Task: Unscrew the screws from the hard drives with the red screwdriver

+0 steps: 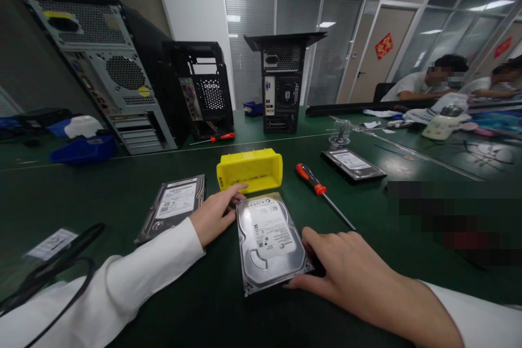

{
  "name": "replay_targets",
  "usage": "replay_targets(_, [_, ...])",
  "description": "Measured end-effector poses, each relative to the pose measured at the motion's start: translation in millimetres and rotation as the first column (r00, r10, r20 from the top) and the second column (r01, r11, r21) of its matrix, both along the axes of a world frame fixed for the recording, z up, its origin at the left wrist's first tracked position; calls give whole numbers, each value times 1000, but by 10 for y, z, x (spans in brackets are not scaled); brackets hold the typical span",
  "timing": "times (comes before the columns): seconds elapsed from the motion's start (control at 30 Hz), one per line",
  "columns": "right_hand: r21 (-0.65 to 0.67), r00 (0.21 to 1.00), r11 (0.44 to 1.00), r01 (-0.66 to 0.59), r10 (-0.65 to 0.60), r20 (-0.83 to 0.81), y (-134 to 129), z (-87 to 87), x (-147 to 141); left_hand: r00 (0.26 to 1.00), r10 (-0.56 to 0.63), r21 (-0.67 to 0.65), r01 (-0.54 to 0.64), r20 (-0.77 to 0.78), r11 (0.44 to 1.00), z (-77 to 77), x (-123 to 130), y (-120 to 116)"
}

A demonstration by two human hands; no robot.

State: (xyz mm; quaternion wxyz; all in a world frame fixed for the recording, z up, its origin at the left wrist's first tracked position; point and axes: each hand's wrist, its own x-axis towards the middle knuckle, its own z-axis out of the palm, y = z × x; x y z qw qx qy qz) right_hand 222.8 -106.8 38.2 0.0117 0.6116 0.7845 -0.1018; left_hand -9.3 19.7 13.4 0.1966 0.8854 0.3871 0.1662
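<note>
A silver hard drive lies label side up in front of me, slightly turned. My right hand grips its near right corner, with the thumb at the near edge and the fingers along the right side. At the far left corner is my left hand, its fingers apart and reaching between the drive and a yellow bin. Some of those fingertips are hidden, so firm contact with the drive cannot be made out. Left of that hand lies a second hard drive, partly covered by my sleeve.
A red-and-black screwdriver and a third hard drive lie to the right. Computer cases stand at the back, with another screwdriver before them. Black cables hang at left. Other people sit far right.
</note>
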Motion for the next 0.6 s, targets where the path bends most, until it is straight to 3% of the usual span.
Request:
replay_targets(0.13, [22,1000,1000,-22,22,-18,15,-22,24,1000,-10,17,10,-21,1000,0,30,-31])
replay_targets(0.27, [-34,980,987,-156,150,-133,107,174,181,997,22,141,-12,-76,990,0,16,-71])
replay_targets(0.33, [-33,967,985,-167,157,-199,236,343,302,989,63,258,-26,-135,966,17,10,-88])
replay_targets(0.47, [183,984,976,-119,141,-108,615,624,464,963,156,389,-61,-218,919,106,1,-86])
replay_targets(0.6, [148,968,967,-209,227,-111,959,646,350,921,235,498,-53,-311,866,211,-36,-43])
